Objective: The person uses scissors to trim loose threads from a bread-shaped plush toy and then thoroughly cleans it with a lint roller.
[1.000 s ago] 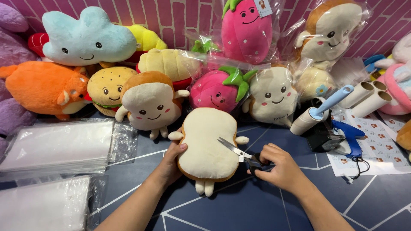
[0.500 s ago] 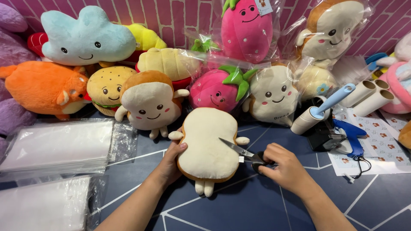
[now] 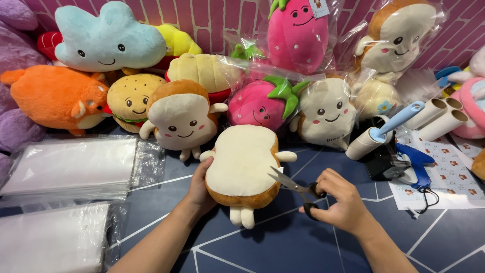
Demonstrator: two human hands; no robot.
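Note:
A toast-shaped plush toy (image 3: 240, 167) lies face down on the dark blue table (image 3: 283, 242), cream back up, brown crust edge, small arms and legs sticking out. My left hand (image 3: 198, 188) grips its left side. My right hand (image 3: 337, 202) holds a pair of scissors (image 3: 298, 187) with black handles. The blades are apart and their tips point at the toy's right edge, just above the crust.
Behind stand several plush toys: a smiling toast (image 3: 181, 117), burger (image 3: 129, 100), blue cloud (image 3: 103, 38), orange animal (image 3: 53, 98), bagged strawberries (image 3: 262, 103). Stacks of clear bags (image 3: 70, 164) lie left. A lint roller (image 3: 386, 129), paper rolls (image 3: 439, 116) and a sticker sheet (image 3: 444, 174) sit right.
My right hand has shifted the scissors slightly right and down along the toy's right edge. My left hand keeps its hold on the toy.

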